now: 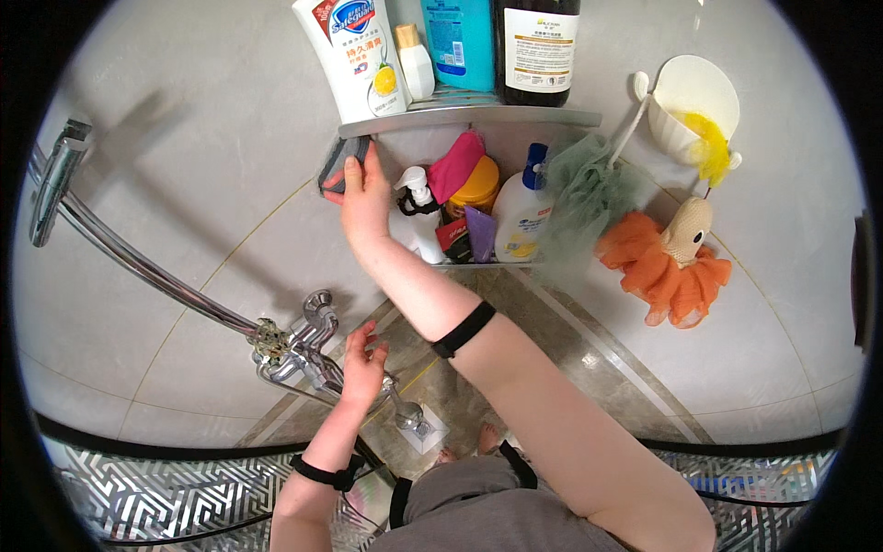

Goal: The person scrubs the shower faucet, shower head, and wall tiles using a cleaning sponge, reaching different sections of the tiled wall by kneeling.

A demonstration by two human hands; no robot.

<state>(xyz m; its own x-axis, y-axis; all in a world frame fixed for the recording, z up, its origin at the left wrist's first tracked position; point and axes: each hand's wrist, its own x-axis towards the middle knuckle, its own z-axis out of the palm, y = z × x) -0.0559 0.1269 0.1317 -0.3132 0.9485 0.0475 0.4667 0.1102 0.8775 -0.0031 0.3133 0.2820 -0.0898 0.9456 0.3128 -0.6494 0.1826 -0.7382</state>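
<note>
My right hand (367,196) reaches up to the left end of the corner shelf and pinches a dark grey cloth or scrubbing pad (332,163) between thumb and fingers. The pad is against the tiled wall, just under the upper shelf's metal rim (476,119). Lower down, my left hand (363,369) is held with fingers apart and nothing in it. It hovers beside the chrome shower mixer tap (310,362); whether it touches the tap is hard to tell. A white pump bottle (429,234) stands on the lower shelf, right of my right hand.
A Safeguard bottle (362,62), a blue bottle (462,52) and a dark bottle (538,52) stand above. A green mesh sponge (586,186) and an orange bath puff (666,276) hang right. A chrome shower pipe (159,272) curves left; a hand shower (408,416) hangs low.
</note>
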